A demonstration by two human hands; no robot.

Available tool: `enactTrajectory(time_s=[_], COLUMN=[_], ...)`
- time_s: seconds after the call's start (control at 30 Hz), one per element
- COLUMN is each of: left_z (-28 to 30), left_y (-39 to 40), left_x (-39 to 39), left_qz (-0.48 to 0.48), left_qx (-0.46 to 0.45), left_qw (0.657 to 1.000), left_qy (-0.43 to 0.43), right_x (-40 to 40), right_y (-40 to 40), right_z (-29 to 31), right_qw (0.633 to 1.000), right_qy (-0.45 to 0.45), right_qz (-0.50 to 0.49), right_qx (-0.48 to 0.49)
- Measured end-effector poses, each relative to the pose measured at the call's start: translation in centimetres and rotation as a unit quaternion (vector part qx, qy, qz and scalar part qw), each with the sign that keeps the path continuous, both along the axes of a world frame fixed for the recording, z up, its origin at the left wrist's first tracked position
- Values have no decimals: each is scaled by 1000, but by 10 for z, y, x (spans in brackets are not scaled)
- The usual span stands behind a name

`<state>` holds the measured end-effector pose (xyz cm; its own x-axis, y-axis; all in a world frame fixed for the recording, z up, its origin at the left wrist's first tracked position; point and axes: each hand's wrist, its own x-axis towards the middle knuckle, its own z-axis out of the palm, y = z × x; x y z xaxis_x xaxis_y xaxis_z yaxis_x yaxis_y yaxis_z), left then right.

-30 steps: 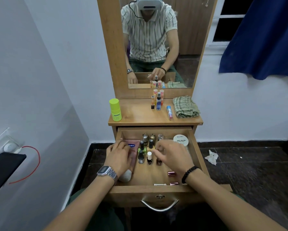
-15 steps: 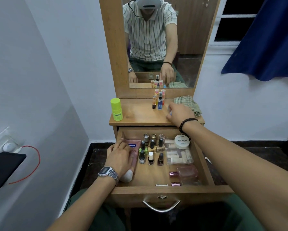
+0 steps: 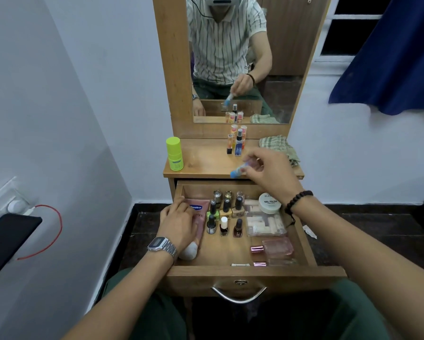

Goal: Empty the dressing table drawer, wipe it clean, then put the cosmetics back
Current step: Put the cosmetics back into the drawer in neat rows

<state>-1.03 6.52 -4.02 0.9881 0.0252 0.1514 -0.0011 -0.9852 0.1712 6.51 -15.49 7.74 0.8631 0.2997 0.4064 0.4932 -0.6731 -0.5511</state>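
The wooden drawer point(image 3: 255, 272) stands pulled out and holds several nail polish bottles point(image 3: 224, 212), a white nail polish remover jar point(image 3: 269, 202), a clear packet point(image 3: 265, 224) and a pink perfume bottle point(image 3: 276, 249). My left hand point(image 3: 179, 223) rests on a pink lotion tube point(image 3: 201, 217) at the drawer's left side. My right hand point(image 3: 269, 173) pinches a small blue-capped stick point(image 3: 238, 171) over the front edge of the tabletop point(image 3: 206, 160). On the tabletop stand several small bottles point(image 3: 238, 142) near the mirror.
A lime green container point(image 3: 174, 153) stands at the tabletop's left. A folded checked cloth point(image 3: 278, 146) lies at its right, partly behind my right hand. The mirror point(image 3: 240, 57) rises behind. A wall is close on the left; a blue curtain point(image 3: 387, 57) hangs right.
My right hand went from the nail polish bottles up to the tabletop, took the blue-capped stick and has lifted it towards the drawer. My left hand has stayed on the lotion tube.
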Motion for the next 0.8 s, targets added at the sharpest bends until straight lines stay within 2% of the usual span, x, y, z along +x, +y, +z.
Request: enactTrajectory(time_s=[0.13,0.33,0.8], left_z=[-1,-2,-3], left_y=[0,-2,1], left_x=[-1,-1,-1], left_qz=[-1,-1,-4], left_qx=[-9,-15,-13], left_qw=[1000,1000,1000], left_qy=[-5,8,15], right_x=[-40,-52,-50], right_y=[18,41,58], right_z=[-14,-60,-91], right_qw=[989,959,938], right_qy=[79,95,63], right_qz=[102,159,182], right_qx=[-65,-213,-287])
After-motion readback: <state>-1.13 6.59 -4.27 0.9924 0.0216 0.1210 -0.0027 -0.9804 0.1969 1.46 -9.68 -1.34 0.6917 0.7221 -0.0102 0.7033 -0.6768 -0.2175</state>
